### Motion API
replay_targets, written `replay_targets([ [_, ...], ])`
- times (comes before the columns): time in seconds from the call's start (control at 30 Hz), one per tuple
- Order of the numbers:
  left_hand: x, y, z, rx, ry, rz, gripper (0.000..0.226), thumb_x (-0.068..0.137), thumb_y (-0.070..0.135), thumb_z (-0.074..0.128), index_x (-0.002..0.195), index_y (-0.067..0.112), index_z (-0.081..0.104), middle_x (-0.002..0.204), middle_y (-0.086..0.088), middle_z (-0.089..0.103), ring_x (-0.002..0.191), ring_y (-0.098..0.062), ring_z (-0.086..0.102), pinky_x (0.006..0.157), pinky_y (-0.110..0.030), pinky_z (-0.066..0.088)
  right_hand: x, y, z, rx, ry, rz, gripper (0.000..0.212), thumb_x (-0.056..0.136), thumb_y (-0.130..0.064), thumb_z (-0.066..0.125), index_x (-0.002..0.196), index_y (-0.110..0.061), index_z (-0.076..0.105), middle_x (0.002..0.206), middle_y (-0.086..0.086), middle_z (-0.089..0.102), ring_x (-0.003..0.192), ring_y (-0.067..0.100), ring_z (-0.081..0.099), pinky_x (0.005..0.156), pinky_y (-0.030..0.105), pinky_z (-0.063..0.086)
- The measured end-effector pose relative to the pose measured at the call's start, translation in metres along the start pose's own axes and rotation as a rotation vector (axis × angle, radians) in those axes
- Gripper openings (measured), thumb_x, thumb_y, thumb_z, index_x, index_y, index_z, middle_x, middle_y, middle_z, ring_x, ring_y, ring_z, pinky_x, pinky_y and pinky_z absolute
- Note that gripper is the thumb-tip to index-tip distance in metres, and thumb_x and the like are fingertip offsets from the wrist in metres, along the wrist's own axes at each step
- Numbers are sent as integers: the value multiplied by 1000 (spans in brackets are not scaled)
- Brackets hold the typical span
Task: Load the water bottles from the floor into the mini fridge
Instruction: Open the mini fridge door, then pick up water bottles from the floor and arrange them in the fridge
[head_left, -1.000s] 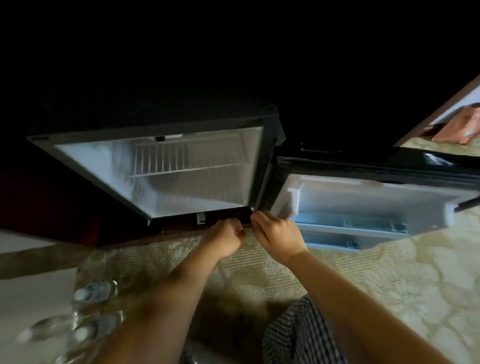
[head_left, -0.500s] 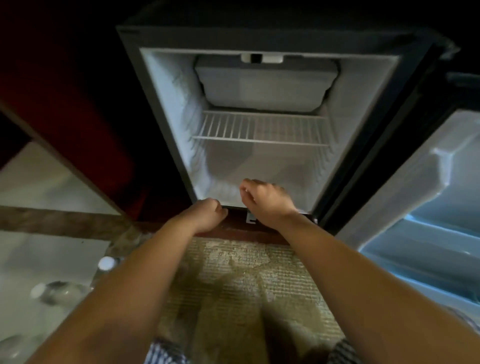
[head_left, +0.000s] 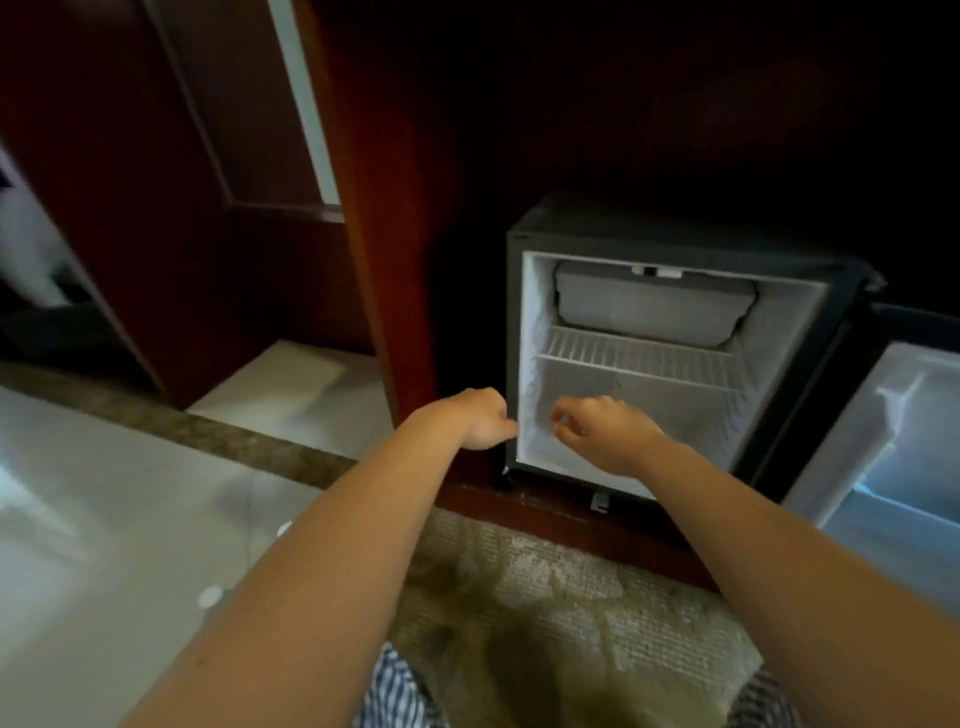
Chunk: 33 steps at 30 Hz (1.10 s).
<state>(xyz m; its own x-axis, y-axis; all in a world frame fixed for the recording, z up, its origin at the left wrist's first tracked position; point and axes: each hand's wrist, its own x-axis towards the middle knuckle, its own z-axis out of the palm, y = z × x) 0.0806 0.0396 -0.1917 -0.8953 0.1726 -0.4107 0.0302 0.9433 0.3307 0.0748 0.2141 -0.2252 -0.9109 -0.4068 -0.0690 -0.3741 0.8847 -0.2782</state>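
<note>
Already open, mini fridge (head_left: 531, 332), wire shelf (head_left: 641, 358) inside

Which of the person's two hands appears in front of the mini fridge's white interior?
The right hand, seen below the wire shelf. The left hand is instead at the dark left frame edge of the mini fridge.
</note>
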Motion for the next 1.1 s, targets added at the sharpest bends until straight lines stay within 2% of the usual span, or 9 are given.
replay_targets([
  [0.17,-34,-30,-17,21,39,-27,35,98,37,39,76,11,49,75,-5,46,64,-19,42,62,-31,34,1,-43,-16,-40,-35,-31,24,98,-33,40,109,-19,56,111,8,61,97,29,57,79,39,47],
  [0.3,-50,-57,-21,-16,38,-46,30,97,37,42,92,9,53,96,-9,52,85,-23,49,75,-34,39,7,-78,-18,-61,-111,-65,25,99,-31,41,109,-14,56,109,10,58,91,27,55,82,42,48],
  [0.47,-37,-97,-21,-91,34,-126,28,96,35,46,78,14,47,76,-3,45,65,-18,43,68,-32,35,41,-103,-2,-87,-210,-115,16,98,-31,43,95,-19,52,95,5,52,81,24,47,76,39,43],
  [0.57,-20,-121,-11,-84,15,-192,21,96,31,47,96,11,52,91,-5,51,84,-21,50,73,-31,38,65,-109,15,-65,-288,-147,13,98,-31,43,93,-21,49,102,7,54,85,25,49,78,38,43],
  [0.7,7,-150,8,1,-46,-244,36,95,30,48,119,4,55,113,-11,58,102,-25,56,77,-29,39,96,-108,49,-45,-336,-161,14,97,-31,45,92,-19,51,102,8,54,88,27,52,79,40,45],
  [0.8,38,-174,21,-3,-106,-283,37,93,30,51,121,5,55,124,-11,59,106,-25,57,83,-30,42,118,-103,77,-20,-368,-136,18,95,-31,47,92,-15,55,105,10,58,95,31,56,83,44,47],
  [0.9,67,-190,32,29,-93,-311,40,92,31,53,123,6,56,125,-11,59,111,-27,58,84,-31,44,137,-94,110,2,-406,-99,21,95,-29,47,98,-12,59,104,11,58,96,32,57,79,38,45],
  [1.0,95,-201,44,96,-102,-321,39,93,25,53,128,7,54,129,-10,57,116,-25,56,86,-28,43,154,-87,145,9,-470,-80,17,94,-29,47,81,-20,54,95,7,53,91,29,56,74,34,41],
  [1.1,113,-205,50,224,-98,-315,39,92,19,54,129,8,52,131,-9,56,120,-26,54,98,-33,44,167,-81,179,38,-532,-64,18,93,-26,46,85,-17,59,99,7,57,94,27,56,78,35,43],
])
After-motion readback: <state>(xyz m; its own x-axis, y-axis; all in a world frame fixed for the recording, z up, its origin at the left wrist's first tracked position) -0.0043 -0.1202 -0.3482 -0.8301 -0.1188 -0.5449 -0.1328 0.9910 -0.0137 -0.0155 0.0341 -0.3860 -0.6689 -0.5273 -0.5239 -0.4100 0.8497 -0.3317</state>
